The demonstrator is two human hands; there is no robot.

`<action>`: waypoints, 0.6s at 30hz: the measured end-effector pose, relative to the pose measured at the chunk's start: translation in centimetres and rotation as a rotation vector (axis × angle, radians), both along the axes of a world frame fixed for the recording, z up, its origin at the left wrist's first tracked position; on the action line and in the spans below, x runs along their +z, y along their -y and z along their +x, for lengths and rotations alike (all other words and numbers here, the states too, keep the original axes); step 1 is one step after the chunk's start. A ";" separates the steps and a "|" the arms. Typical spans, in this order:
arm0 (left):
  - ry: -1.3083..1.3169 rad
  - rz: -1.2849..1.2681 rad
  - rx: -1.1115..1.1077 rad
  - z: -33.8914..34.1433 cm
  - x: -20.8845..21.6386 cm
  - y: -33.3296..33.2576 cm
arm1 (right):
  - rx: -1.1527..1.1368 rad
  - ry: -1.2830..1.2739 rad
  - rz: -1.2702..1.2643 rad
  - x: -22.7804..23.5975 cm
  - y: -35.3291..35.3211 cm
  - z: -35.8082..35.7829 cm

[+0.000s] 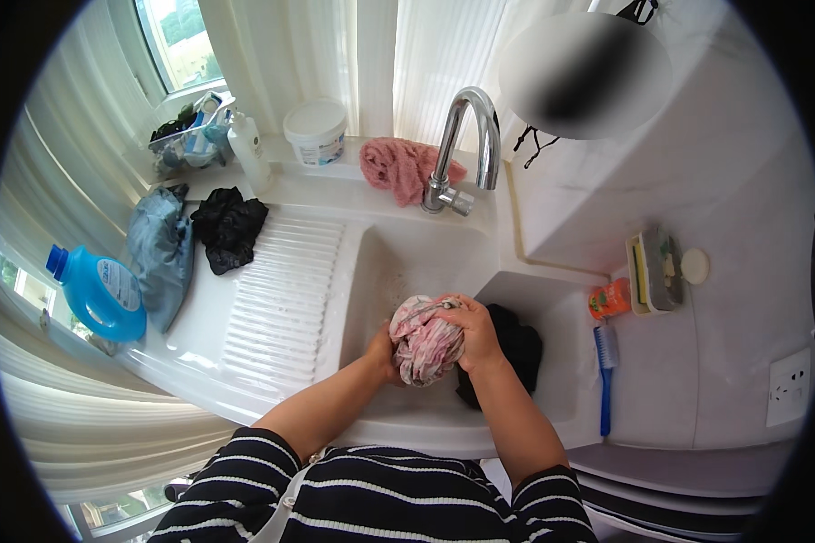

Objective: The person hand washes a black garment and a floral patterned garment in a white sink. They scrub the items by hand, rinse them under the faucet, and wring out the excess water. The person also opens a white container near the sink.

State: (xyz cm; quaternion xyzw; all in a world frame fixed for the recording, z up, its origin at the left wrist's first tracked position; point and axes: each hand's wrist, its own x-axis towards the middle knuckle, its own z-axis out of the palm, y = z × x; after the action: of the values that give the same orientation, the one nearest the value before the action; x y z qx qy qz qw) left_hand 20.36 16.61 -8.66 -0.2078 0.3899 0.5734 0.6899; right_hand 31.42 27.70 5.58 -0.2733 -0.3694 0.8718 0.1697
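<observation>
Between both hands I hold a bunched-up pink and white patterned cloth [426,344] above the basin of a white laundry sink [371,271]. My left hand [386,355] cups it from the left side, its fingers mostly hidden behind the cloth. My right hand [476,333] wraps over its right side with the fingers curled on top. Beneath my right wrist, a black cloth [522,355] lies in the right part of the basin. A chrome faucet [469,136] arches over the back of the sink.
A ribbed washboard [285,299] is left of the basin; a black garment [228,228], a blue-grey garment [158,253] and a blue detergent bottle [109,294] sit beyond it. Along the back stand a white tub [315,136] and pink towel [394,167]. A blue brush [605,380] lies at right.
</observation>
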 end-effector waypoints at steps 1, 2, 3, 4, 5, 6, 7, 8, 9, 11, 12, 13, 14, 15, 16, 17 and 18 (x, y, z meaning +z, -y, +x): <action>0.033 0.170 0.063 0.3 2.7 -0.5 | 0.023 -0.056 0.009 0.2 -0.4 0.4; 0.064 0.342 0.127 0.5 4.2 -0.8 | 0.004 -0.100 -0.046 0.6 -0.5 0.8; 0.056 0.381 0.187 0.2 3.8 -0.8 | -0.014 -0.149 -0.099 1.0 -0.5 1.2; -0.031 0.332 0.200 -0.2 3.4 -0.9 | -0.031 -0.198 -0.153 1.2 -0.5 1.5; -0.117 0.282 0.214 -0.6 3.1 -0.9 | -0.058 -0.207 -0.167 0.3 -0.7 1.8; -0.200 0.229 0.224 -0.9 3.4 -1.0 | -0.069 -0.176 -0.215 -0.4 -0.6 2.0; -0.231 0.222 0.252 -1.5 3.8 -1.0 | -0.078 -0.145 -0.263 -1.0 -0.6 2.1; -0.309 0.162 0.264 -2.0 4.4 -1.1 | -0.086 -0.113 -0.312 -1.7 -0.5 2.1; -0.388 0.102 0.275 -2.4 6.0 -1.1 | -0.102 -0.022 -0.310 -2.7 -0.3 2.4; -0.527 0.026 0.329 -3.5 6.5 -1.1 | -0.084 0.155 -0.328 -5.4 -0.1 3.0; -0.496 0.038 0.361 -4.1 6.7 -1.1 | -0.086 0.291 -0.319 -7.5 -0.2 3.4; -0.465 0.049 0.393 -4.6 7.5 -1.2 | -0.047 0.440 -0.219 -10.4 -0.7 4.2; -0.436 0.053 0.431 -5.1 8.3 -1.2 | 0.047 0.529 -0.069 -11.3 -0.8 4.5; -0.426 0.027 0.461 -5.2 9.5 -1.2 | 0.140 0.614 0.083 -11.8 -0.9 4.8; -0.499 0.060 0.454 -5.4 9.3 -1.5 | 0.233 0.698 0.238 -12.4 -1.2 5.2; -0.573 0.094 0.445 -5.6 8.8 -1.9 | 0.288 0.761 0.663 -15.1 -2.1 5.7; -0.649 0.113 0.446 -5.9 8.1 -1.7 | 0.364 0.859 0.902 -13.9 -1.8 5.1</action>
State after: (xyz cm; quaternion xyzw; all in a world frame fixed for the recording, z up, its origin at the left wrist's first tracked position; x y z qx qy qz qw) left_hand 14.50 18.30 -0.51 -0.0574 0.5009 0.7656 0.3996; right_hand 36.55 29.48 -8.35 -0.4327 -0.7747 0.4588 -0.0456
